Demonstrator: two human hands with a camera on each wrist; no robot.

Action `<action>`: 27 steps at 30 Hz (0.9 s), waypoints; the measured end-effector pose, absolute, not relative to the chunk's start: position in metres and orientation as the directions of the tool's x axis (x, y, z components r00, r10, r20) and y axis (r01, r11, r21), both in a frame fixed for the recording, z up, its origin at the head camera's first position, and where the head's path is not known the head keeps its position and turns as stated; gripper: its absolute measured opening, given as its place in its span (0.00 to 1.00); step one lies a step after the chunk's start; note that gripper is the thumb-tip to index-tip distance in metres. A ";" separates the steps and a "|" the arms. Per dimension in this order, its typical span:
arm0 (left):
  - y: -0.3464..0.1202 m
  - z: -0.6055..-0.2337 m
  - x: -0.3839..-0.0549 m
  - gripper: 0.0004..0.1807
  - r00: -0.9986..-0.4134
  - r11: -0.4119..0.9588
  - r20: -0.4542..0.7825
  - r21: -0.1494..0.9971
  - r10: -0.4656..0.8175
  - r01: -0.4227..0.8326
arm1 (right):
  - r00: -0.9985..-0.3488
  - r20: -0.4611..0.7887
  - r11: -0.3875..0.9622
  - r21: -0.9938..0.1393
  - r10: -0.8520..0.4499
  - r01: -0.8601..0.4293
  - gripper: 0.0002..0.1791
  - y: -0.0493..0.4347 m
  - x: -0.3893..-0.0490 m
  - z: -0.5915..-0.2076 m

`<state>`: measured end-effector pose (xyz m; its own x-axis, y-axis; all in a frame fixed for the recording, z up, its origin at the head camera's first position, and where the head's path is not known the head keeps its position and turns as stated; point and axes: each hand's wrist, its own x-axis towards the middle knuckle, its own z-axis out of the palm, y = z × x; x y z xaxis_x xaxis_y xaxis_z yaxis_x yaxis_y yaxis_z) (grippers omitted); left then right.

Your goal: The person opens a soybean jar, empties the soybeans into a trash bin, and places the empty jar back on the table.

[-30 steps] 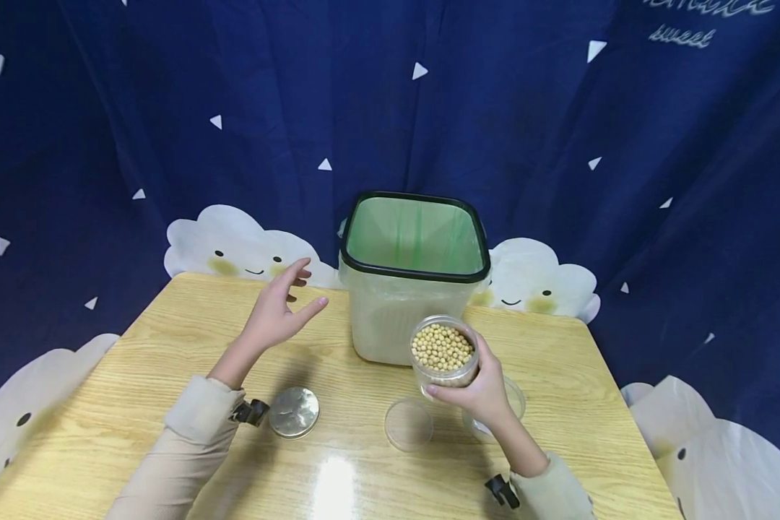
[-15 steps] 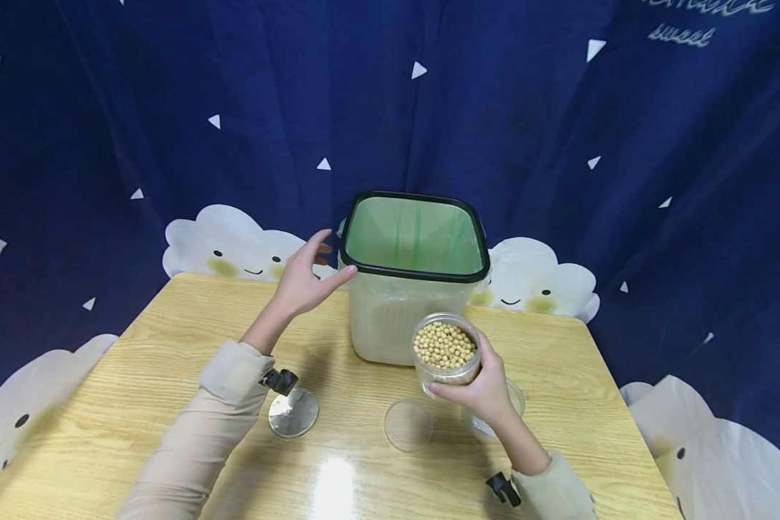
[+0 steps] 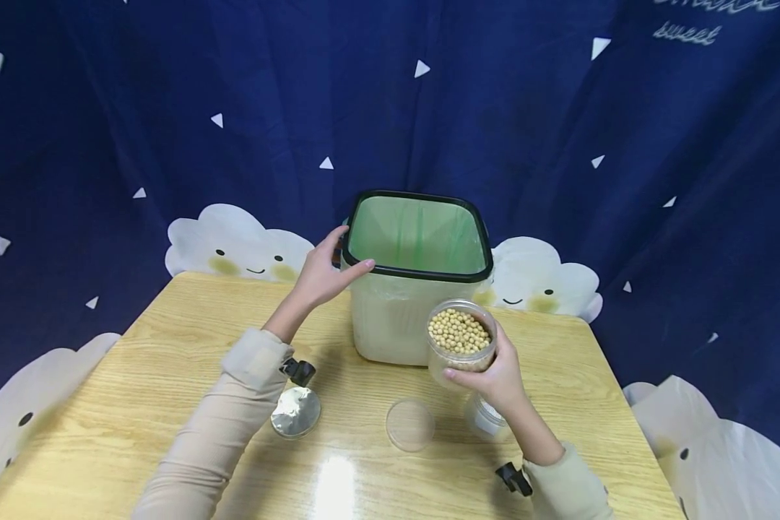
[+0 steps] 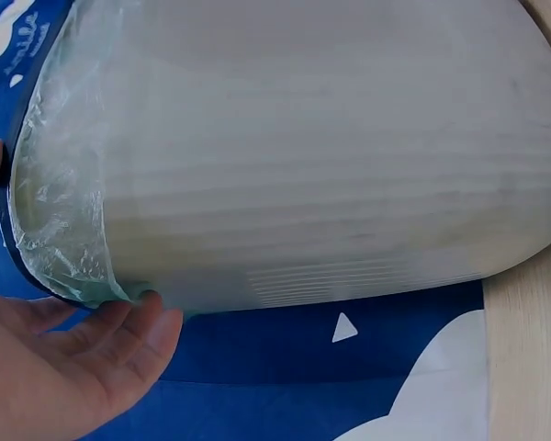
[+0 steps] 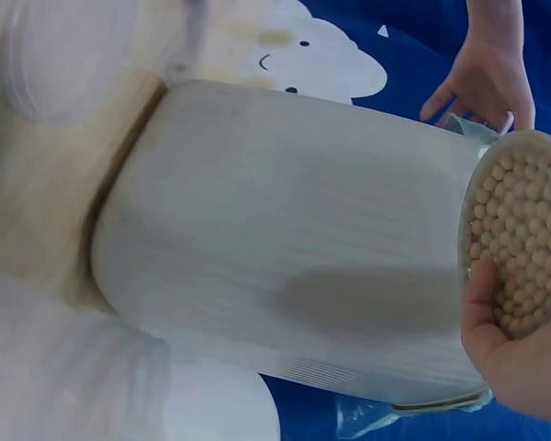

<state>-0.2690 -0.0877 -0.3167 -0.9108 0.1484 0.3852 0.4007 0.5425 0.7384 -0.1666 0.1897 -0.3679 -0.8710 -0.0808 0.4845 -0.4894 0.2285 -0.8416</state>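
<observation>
My right hand (image 3: 503, 375) grips a clear round jar (image 3: 447, 370) filled with soybeans (image 3: 458, 332). The jar stands upright in front of a pale trash bin (image 3: 390, 318), its mouth lower than the bin's rim. In the right wrist view, my thumb lies over the near side of the soybeans (image 5: 523, 230). My left hand (image 3: 321, 276) is at the bin's left front corner, thumb at the black rim (image 3: 422, 274) and fingers along the side. Its fingertips meet the edge of the green liner bag (image 4: 83, 230) in the left wrist view.
On the wooden table (image 3: 188, 347) lie a silver lid (image 3: 296, 412) and a clear disc (image 3: 410, 425). A second clear container (image 3: 487, 417) stands partly hidden behind my right wrist. A dark blue curtain (image 3: 266, 87) with white clouds hangs behind the table.
My left hand has moved right and away from me, from above the table to the bin's corner. My right hand has shifted the jar slightly right and up in the head view.
</observation>
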 end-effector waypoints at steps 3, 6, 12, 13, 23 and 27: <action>-0.086 -0.317 -0.270 0.41 -0.914 0.521 0.381 0.756 0.141 0.396 | -0.864 0.496 0.204 -0.840 -0.083 -0.502 0.45 0.192 -0.169 -0.358; -0.085 -0.318 -0.270 0.41 -0.917 0.505 0.375 0.770 0.134 0.389 | -0.859 0.507 0.186 -0.839 -0.079 -0.512 0.45 0.195 -0.172 -0.346; -0.082 -0.319 -0.272 0.42 -0.922 0.480 0.363 0.790 0.134 0.380 | -0.854 0.516 0.130 -0.845 -0.057 -0.519 0.44 0.202 -0.177 -0.321; -0.081 -0.320 -0.273 0.42 -0.923 0.476 0.362 0.793 0.134 0.380 | -0.854 0.517 0.122 -0.845 -0.058 -0.520 0.44 0.203 -0.178 -0.317; -0.083 -0.320 -0.271 0.41 -0.922 0.453 0.367 0.806 0.123 0.381 | -0.817 0.569 0.142 -0.805 -0.092 -0.577 0.42 0.206 -0.190 -0.284; -0.085 -0.320 -0.271 0.41 -0.925 0.457 0.359 0.807 0.122 0.373 | -0.811 0.578 0.143 -0.798 -0.093 -0.585 0.40 0.206 -0.197 -0.271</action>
<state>-0.2712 -0.0846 -0.3205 -0.9255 0.1221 0.3586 0.3731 0.4575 0.8071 -0.1974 0.2056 -0.2712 -0.8108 -0.0933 0.5779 -0.5853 0.1432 -0.7981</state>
